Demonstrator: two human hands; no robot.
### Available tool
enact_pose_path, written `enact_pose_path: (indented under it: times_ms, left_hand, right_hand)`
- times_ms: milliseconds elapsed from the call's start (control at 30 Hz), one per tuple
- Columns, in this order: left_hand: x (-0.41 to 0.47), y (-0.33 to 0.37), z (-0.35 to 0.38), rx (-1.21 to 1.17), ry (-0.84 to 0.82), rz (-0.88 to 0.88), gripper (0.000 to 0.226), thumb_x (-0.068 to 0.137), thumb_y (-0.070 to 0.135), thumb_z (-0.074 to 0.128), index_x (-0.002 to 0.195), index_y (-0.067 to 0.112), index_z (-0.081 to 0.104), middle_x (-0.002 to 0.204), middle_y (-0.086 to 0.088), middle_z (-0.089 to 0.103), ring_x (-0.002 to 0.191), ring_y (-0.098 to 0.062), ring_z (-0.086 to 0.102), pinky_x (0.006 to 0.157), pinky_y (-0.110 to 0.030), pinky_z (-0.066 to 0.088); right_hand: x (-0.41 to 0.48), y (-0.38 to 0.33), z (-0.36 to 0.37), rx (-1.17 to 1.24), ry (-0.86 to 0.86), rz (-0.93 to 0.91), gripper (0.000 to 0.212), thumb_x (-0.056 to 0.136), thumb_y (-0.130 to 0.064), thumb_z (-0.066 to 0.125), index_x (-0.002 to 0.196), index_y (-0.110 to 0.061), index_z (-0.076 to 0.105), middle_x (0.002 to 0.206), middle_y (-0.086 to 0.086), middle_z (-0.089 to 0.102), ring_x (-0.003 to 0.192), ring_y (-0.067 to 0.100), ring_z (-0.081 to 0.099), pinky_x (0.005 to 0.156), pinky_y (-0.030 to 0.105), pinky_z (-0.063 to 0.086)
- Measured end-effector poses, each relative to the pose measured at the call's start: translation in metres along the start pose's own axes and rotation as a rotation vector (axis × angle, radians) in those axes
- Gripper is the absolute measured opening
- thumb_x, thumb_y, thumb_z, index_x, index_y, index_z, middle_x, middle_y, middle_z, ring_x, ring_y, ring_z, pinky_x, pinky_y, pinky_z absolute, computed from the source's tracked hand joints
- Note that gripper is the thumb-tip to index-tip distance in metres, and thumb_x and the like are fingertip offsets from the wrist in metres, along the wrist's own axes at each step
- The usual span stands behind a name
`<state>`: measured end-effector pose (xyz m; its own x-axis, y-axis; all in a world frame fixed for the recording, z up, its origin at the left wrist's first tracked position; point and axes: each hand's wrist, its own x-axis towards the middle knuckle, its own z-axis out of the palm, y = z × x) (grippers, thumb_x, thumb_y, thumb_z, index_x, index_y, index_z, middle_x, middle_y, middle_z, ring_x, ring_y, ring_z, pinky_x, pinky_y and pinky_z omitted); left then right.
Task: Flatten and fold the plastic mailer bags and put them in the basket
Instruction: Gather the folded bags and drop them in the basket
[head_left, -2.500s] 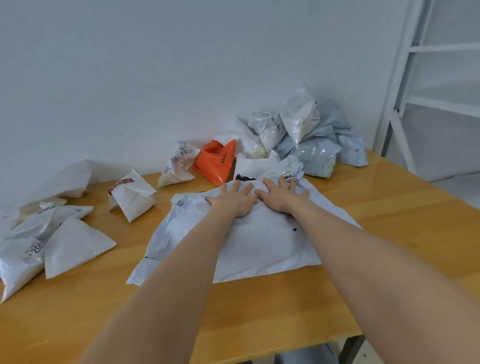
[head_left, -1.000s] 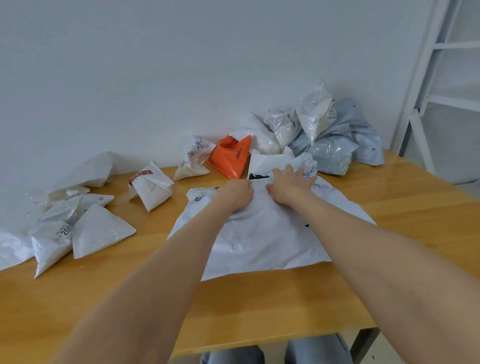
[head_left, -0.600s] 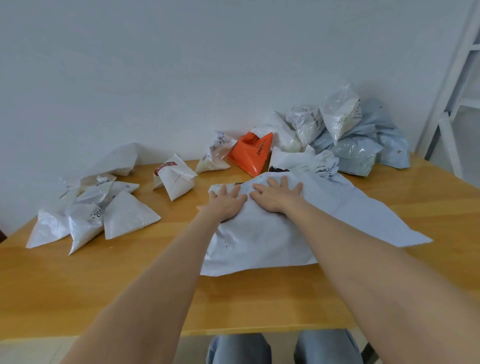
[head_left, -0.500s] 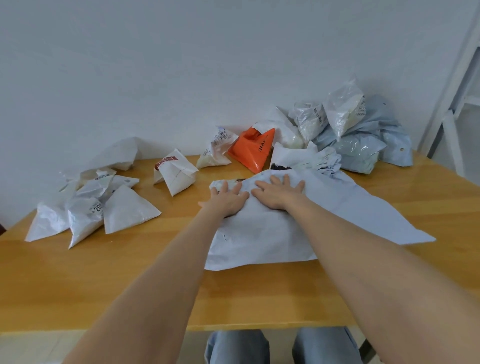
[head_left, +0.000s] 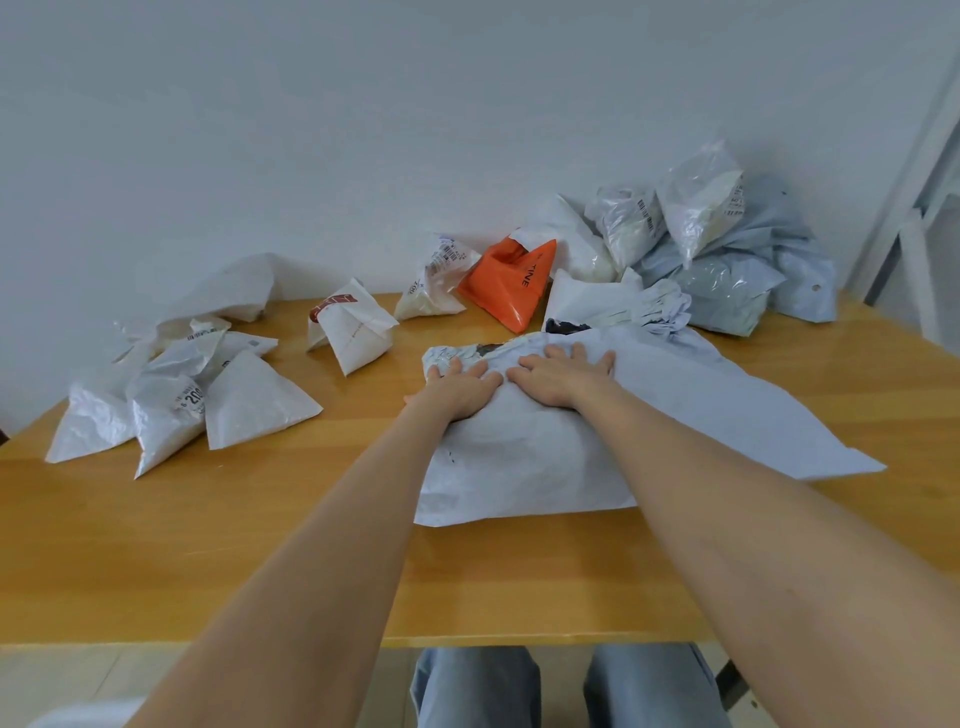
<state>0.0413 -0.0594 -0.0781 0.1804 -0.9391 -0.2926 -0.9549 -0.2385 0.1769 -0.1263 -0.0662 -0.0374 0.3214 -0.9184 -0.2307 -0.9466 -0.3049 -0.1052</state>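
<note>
The light is bright, soft and even. The folded bags (head_left: 254, 405) drop only small, pale shadows on the table (head_left: 208, 545). The wood shines a little near its far edge. The picture is sharp. At the right side the white frame (head_left: 930, 182) leans and bends.

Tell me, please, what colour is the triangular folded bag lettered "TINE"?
Bright orange with dark lettering, clearest in the head view.

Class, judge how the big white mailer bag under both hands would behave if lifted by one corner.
Probably floppy: the white mailer bag lies thin and wrinkled. Likely light, since it looks flat and empty. It may slide on the glossy table.
</note>
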Motion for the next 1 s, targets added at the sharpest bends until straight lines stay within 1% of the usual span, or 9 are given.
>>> enact_pose_path:
  times_ms: [300, 400, 467, 533, 600, 667, 733, 833, 1000]
  left_hand:
    - [0.023, -0.005, 0.011, -0.029, 0.002, 0.029, 0.097, 0.056, 0.074, -0.004, 0.142, 0.039, 0.026, 0.160, 0.004, 0.012, 0.147, -0.030, 0.001, 0.111, -0.063, 0.006]
    - [-0.021, 0.010, -0.003, -0.156, 0.040, -0.012, 0.071, 0.082, 0.065, 0.011, 0.143, 0.035, 0.032, 0.158, -0.001, 0.019, 0.145, -0.032, 0.010, 0.113, -0.059, 0.012]
    - [-0.040, 0.015, -0.002, -0.245, 0.186, -0.020, 0.050, 0.092, 0.046, 0.022, 0.131, 0.028, 0.049, 0.142, -0.006, 0.044, 0.132, -0.031, 0.035, 0.105, -0.052, 0.033]
    - [-0.059, 0.020, 0.004, -0.308, 0.391, -0.027, 0.039, 0.092, 0.035, 0.027, 0.103, 0.020, 0.062, 0.107, -0.006, 0.062, 0.101, -0.026, 0.055, 0.080, -0.038, 0.047]
    - [-0.074, 0.022, 0.005, -0.311, 0.539, -0.061, 0.036, 0.096, 0.029, 0.029, 0.087, 0.016, 0.061, 0.088, -0.004, 0.061, 0.080, -0.024, 0.055, 0.064, -0.032, 0.042]
    - [-0.084, 0.022, -0.001, -0.309, 0.556, -0.072, 0.035, 0.098, 0.027, 0.026, 0.080, 0.015, 0.055, 0.084, -0.005, 0.059, 0.080, -0.026, 0.055, 0.065, -0.035, 0.041]
    - [-0.092, 0.020, -0.009, -0.312, 0.531, -0.049, 0.038, 0.099, 0.033, 0.021, 0.092, 0.017, 0.055, 0.096, -0.008, 0.061, 0.094, -0.030, 0.057, 0.078, -0.039, 0.044]
    - [-0.107, 0.020, -0.016, -0.301, 0.469, -0.050, 0.052, 0.098, 0.046, 0.016, 0.140, 0.030, 0.041, 0.142, -0.007, 0.045, 0.128, -0.029, 0.043, 0.105, -0.052, 0.032]
    - [-0.125, 0.039, -0.007, -0.136, 0.484, 0.034, 0.052, 0.096, 0.053, 0.020, 0.147, 0.043, 0.022, 0.157, 0.001, 0.021, 0.145, -0.022, 0.013, 0.110, -0.059, 0.013]
  right_hand:
    - [0.002, -0.001, 0.000, -0.002, -0.010, 0.002, 0.062, 0.094, -0.064, 0.015, 0.150, -0.039, 0.021, 0.162, -0.003, 0.005, 0.147, 0.032, -0.002, 0.107, 0.069, -0.007]
    - [0.002, -0.001, 0.001, -0.001, -0.002, 0.004, 0.062, 0.094, -0.064, 0.015, 0.150, -0.039, 0.021, 0.162, -0.002, 0.005, 0.147, 0.032, -0.001, 0.107, 0.069, -0.006]
    - [-0.002, -0.002, 0.002, 0.001, 0.036, 0.001, 0.059, 0.095, -0.060, 0.015, 0.150, -0.040, 0.022, 0.162, -0.002, 0.006, 0.147, 0.032, 0.000, 0.108, 0.068, -0.006]
    - [-0.010, -0.004, 0.003, -0.005, 0.092, -0.001, 0.055, 0.097, -0.055, 0.014, 0.149, -0.040, 0.024, 0.161, 0.000, 0.008, 0.147, 0.032, 0.002, 0.110, 0.067, -0.004]
    - [-0.018, -0.008, 0.000, -0.018, 0.165, 0.020, 0.054, 0.099, -0.051, 0.012, 0.148, -0.037, 0.027, 0.161, 0.002, 0.010, 0.147, 0.032, 0.001, 0.111, 0.065, -0.002]
    - [-0.027, -0.011, -0.006, -0.021, 0.240, 0.038, 0.053, 0.100, -0.050, 0.013, 0.148, -0.034, 0.028, 0.160, 0.002, 0.011, 0.147, 0.032, -0.001, 0.112, 0.063, -0.001]
    - [-0.036, -0.010, -0.012, 0.024, 0.261, 0.030, 0.053, 0.100, -0.050, 0.013, 0.149, -0.033, 0.027, 0.161, 0.001, 0.010, 0.148, 0.032, -0.004, 0.113, 0.063, -0.002]
    - [-0.054, -0.003, -0.014, 0.071, 0.241, 0.012, 0.057, 0.098, -0.054, 0.013, 0.151, -0.034, 0.023, 0.161, 0.003, 0.007, 0.147, 0.034, -0.006, 0.113, 0.064, -0.004]
    - [-0.079, 0.003, -0.006, 0.040, 0.219, 0.000, 0.064, 0.094, -0.064, 0.012, 0.152, -0.035, 0.016, 0.161, 0.005, 0.003, 0.147, 0.037, -0.009, 0.112, 0.066, -0.003]
